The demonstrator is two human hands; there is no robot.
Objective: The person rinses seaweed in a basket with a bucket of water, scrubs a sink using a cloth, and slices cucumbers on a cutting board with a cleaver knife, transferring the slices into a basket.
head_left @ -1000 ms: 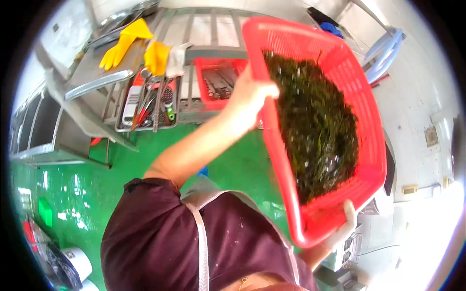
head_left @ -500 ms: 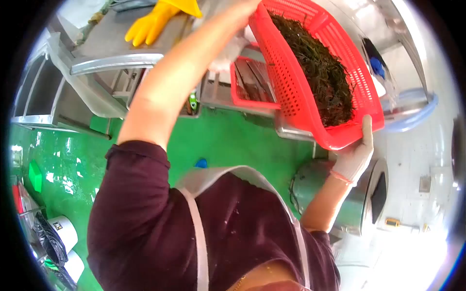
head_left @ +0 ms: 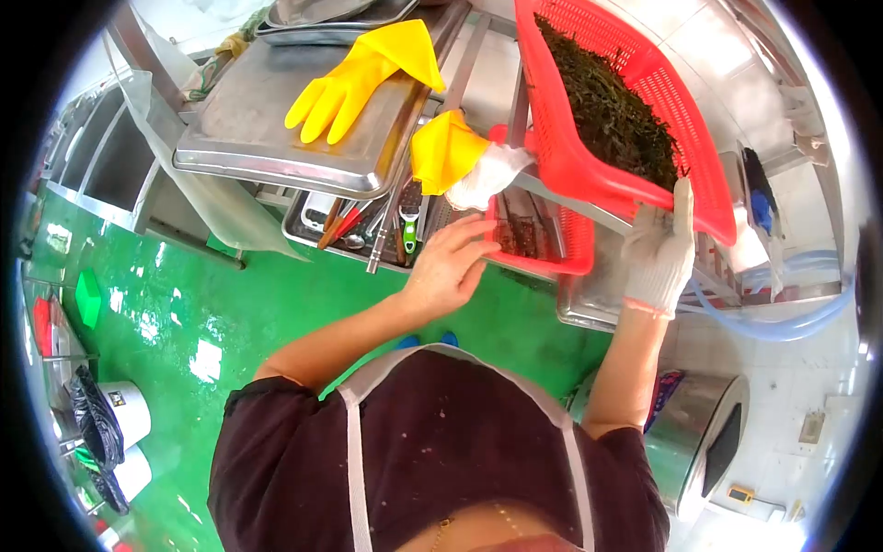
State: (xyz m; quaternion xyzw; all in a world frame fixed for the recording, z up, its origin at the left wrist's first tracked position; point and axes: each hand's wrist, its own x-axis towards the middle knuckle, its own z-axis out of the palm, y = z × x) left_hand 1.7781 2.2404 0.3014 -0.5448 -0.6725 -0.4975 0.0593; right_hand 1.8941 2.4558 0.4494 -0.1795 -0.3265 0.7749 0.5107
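Observation:
My right hand (head_left: pixel 658 253), in a white knitted glove, grips the near rim of a large red plastic basket (head_left: pixel 589 175). The basket sits tilted on the metal rack and holds a heap of dark green seaweed (head_left: pixel 616 120). Bare and holding nothing, my left hand (head_left: pixel 448 267) hovers with fingers apart just left of a small red basket (head_left: pixel 570 244) that lies under the big one. A tray of utensils (head_left: pixel 349 225) is right beyond its fingertips.
Two yellow rubber gloves (head_left: pixel 368 78) (head_left: pixel 441 152) and a white glove (head_left: pixel 492 175) lie on the rack beside a steel tray (head_left: pixel 258 129). The wet green floor (head_left: pixel 184 304) is below, with white buckets (head_left: pixel 124 409) at left, a steel drum (head_left: pixel 708 432) and a blue hose (head_left: pixel 782 322) at right.
The big basket came down from being held high onto the rack. My left hand let go of it and dropped toward the small red basket. My right hand stays on the rim.

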